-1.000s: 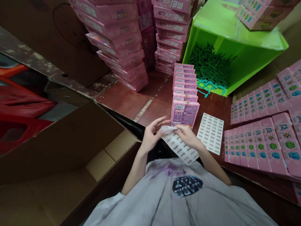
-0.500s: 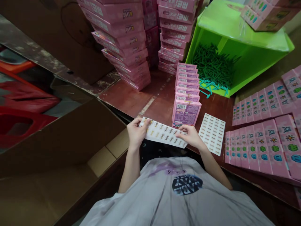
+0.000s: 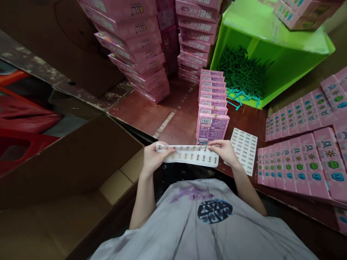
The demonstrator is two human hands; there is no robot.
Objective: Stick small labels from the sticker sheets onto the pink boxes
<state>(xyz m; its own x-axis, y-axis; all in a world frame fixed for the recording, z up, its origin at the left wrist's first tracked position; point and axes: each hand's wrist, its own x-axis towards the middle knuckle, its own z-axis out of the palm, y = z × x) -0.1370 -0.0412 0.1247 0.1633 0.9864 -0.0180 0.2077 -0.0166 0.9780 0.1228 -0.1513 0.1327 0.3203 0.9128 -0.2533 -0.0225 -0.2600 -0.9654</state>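
A white sticker sheet [image 3: 193,156] with rows of small printed labels is stretched between my two hands, above the table's front edge. My left hand [image 3: 154,157] grips its left end, thumb on top, where the sheet curls over. At the upper right edge my right hand [image 3: 223,150] pinches the sheet between thumb and fingers. Just beyond it stands a row of pink and purple boxes [image 3: 213,127], barcodes facing me. To the right of my right hand a second sticker sheet [image 3: 245,148] lies flat on the table.
Tall stacks of pink boxes [image 3: 145,43] rise at the back. A bright green bin [image 3: 292,72] on its side holds many green sticks [image 3: 241,68]. Rows of pink boxes [image 3: 300,162] stand at the right. An open cardboard box [image 3: 67,155] sits at the left.
The sheet in my hands has turned to lie more level, and its left end now curls over. My left hand is slightly lower and further left; the right hand is a little higher on the sheet.
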